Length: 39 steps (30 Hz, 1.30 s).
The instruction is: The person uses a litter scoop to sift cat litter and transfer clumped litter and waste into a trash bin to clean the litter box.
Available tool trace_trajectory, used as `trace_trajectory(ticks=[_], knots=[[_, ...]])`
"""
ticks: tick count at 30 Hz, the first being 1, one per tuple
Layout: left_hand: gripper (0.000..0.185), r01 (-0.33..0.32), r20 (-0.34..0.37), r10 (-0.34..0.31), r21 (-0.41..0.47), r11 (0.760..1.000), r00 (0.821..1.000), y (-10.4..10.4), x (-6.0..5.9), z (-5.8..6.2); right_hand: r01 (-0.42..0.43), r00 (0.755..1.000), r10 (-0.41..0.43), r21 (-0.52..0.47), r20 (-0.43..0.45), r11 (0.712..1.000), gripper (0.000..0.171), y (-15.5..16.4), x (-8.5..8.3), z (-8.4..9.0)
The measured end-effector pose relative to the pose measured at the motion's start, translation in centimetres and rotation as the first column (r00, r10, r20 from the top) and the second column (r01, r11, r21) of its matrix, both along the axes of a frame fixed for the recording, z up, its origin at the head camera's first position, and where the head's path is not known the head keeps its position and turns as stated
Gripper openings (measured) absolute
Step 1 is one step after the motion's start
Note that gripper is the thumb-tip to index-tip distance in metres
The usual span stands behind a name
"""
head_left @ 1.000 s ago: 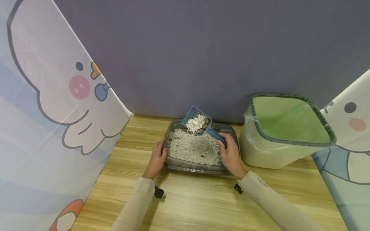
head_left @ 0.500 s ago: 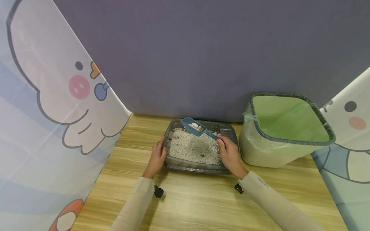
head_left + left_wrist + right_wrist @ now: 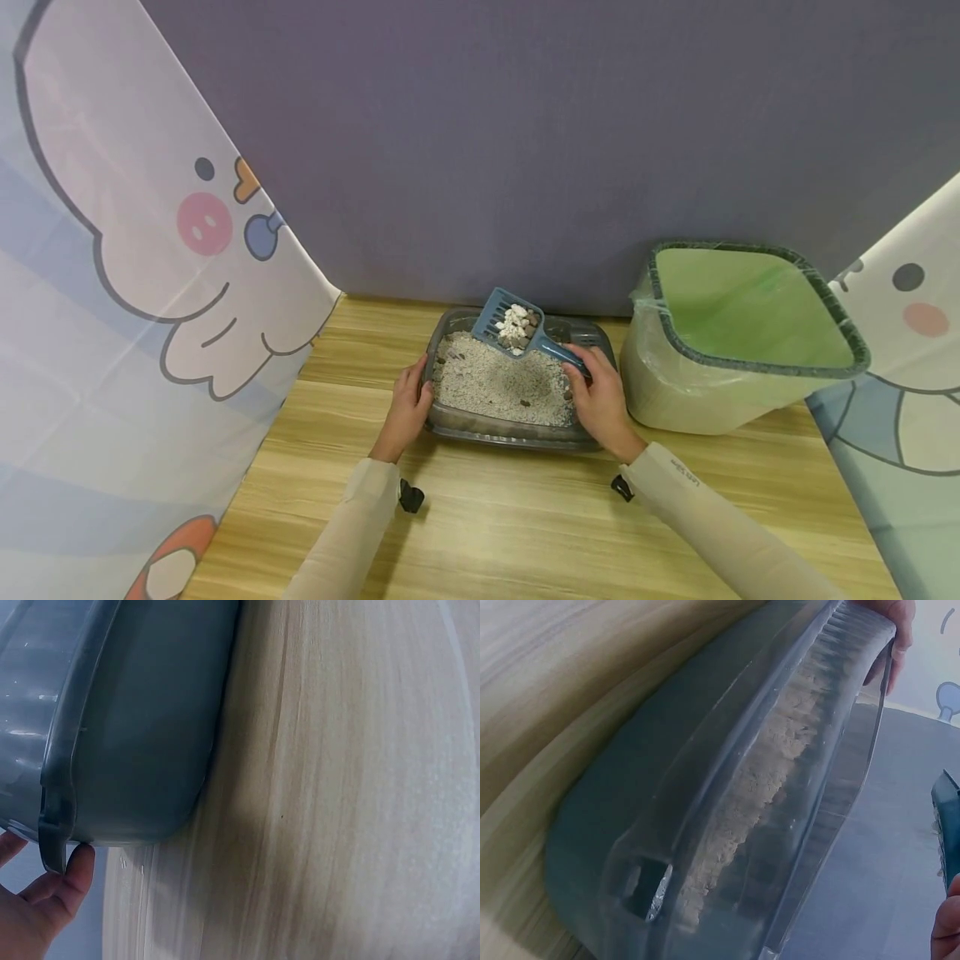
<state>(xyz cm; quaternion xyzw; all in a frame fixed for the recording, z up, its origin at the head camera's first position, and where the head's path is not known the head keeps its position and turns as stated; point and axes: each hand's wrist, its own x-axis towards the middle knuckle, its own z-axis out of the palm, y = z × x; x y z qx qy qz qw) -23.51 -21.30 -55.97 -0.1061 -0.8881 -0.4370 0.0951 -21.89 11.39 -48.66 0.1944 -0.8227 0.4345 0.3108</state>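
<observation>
My right hand (image 3: 597, 398) grips the handle of a blue slotted litter scoop (image 3: 551, 347), held over the back of a dark grey litter box (image 3: 495, 431). White and brown clumps (image 3: 517, 325) lie in the scoop, and bare slots show at its far side. Pale litter (image 3: 495, 383) with a few dark bits covers the box floor. My left hand (image 3: 407, 407) holds the box's left rim, its thumb (image 3: 81, 864) outside the wall in the left wrist view. At the right wrist view's edge, only part of the scoop (image 3: 948, 817) and of the right hand (image 3: 946, 930) shows.
Right of the box stands a pale bin (image 3: 682, 400) lined with a clear bag, its rim dark green. A grey panel (image 3: 480, 150) rises close behind the box. Cartoon-printed cloth (image 3: 150, 275) borders the wooden table (image 3: 510, 525) on both sides.
The scoop has tipped and levelled again over the box. Its heap of loose litter has shrunk to clumps, leaving slots visible. The left hand has stayed on the rim.
</observation>
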Motion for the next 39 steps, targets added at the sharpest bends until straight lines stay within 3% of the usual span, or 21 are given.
trace_trajectory(ticks=[10,16,23,34,39], knots=[[0.052,-0.005,-0.019,0.006,0.019,1.0,1.0,0.0,0.0,0.0,-0.006,1.0,0.006,0.012,0.024,1.0,0.031,0.3,0.0,0.3],[0.052,0.001,-0.016,0.0,0.022,1.0,1.0,0.1,0.1,0.2,0.006,0.996,-0.007,0.014,0.087,1.0,0.027,0.1,0.4,0.1],[0.051,-0.005,-0.028,0.005,0.027,1.0,1.0,0.2,0.0,0.3,-0.071,0.986,0.079,-0.062,0.147,0.996,0.024,-0.1,0.6,0.0],[0.052,0.007,-0.025,-0.006,0.029,1.0,1.0,0.2,0.0,0.2,-0.095,0.994,0.1,-0.106,0.042,0.99,0.034,0.1,0.5,0.0],[0.052,0.004,0.004,-0.004,0.042,0.999,1.0,0.0,0.0,0.0,-0.091,0.996,0.091,-0.124,-0.008,0.988,0.036,-0.1,0.8,1.2]])
